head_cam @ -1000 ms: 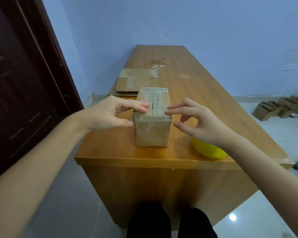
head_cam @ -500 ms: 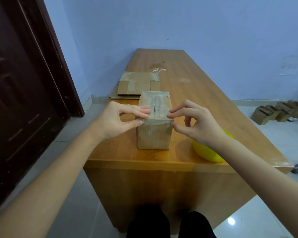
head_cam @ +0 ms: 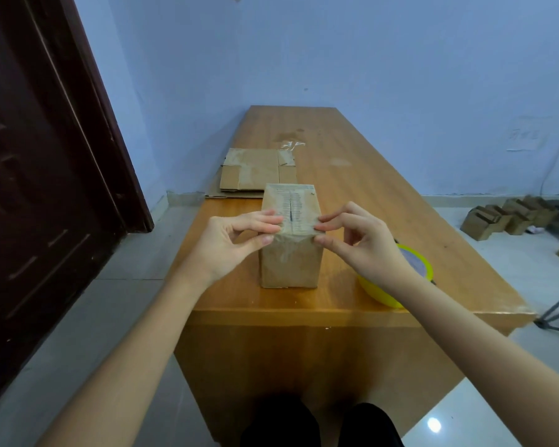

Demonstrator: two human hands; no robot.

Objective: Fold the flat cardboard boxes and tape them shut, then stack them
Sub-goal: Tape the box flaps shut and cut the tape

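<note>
Folded cardboard box (head_cam: 289, 253) is standing at the table's (head_cam: 352, 195) near end, long axis running near-to-far. Left hand (head_cam: 236, 241) and right hand (head_cam: 359, 241) are pinching its near top corners, equally close.

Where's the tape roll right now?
In the head view the yellow tape roll lies on the table near its front right corner, right of the box, partly hidden behind the right hand.
</note>
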